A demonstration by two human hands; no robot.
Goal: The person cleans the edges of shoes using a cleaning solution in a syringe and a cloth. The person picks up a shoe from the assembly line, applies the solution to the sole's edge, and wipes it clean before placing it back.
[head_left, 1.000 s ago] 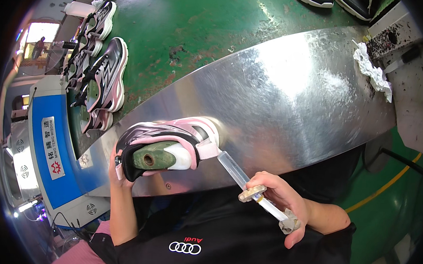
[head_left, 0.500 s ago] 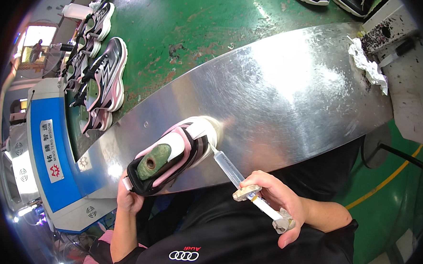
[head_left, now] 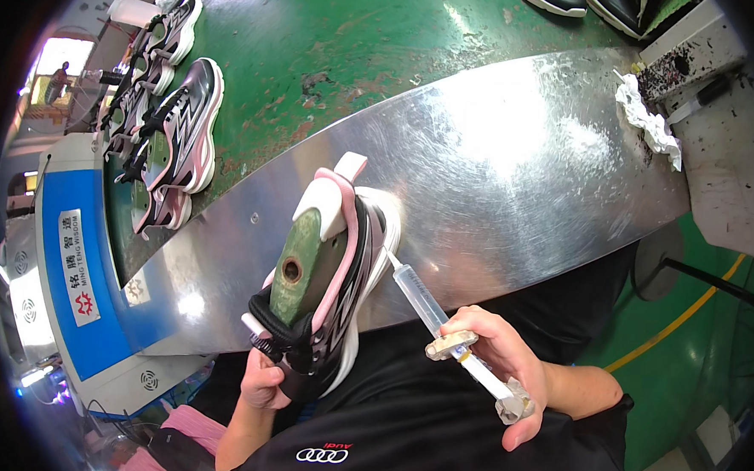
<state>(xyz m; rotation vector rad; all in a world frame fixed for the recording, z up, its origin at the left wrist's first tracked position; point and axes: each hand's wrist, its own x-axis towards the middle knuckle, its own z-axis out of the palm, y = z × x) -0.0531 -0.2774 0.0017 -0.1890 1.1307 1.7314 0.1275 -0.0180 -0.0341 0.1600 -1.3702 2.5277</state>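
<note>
Two hands, one pink-and-black shoe (head_left: 332, 276), and a syringe (head_left: 441, 320) at its side.

Left hand (head_left: 265, 381) has its grip closed around the heel end of the shoe, tipping it up on the edge of the shiny metal surface (head_left: 517, 158), toe resting on the metal, green last (head_left: 301, 261) showing in the opening. Right of the shoe, the right hand (head_left: 498, 361) has its grip wrapped around the syringe, thumb end out at the plunger, needle tip right at the shoe's white sole edge. Beyond the shoe, up on the green belt (head_left: 336, 46), a row of finished shoes (head_left: 173, 131) lies well apart. Far right of the shoe, a crumpled white rag (head_left: 647, 122) sits on the metal's corner. Left of the shoe, a blue-and-white machine panel (head_left: 76, 279).
</note>
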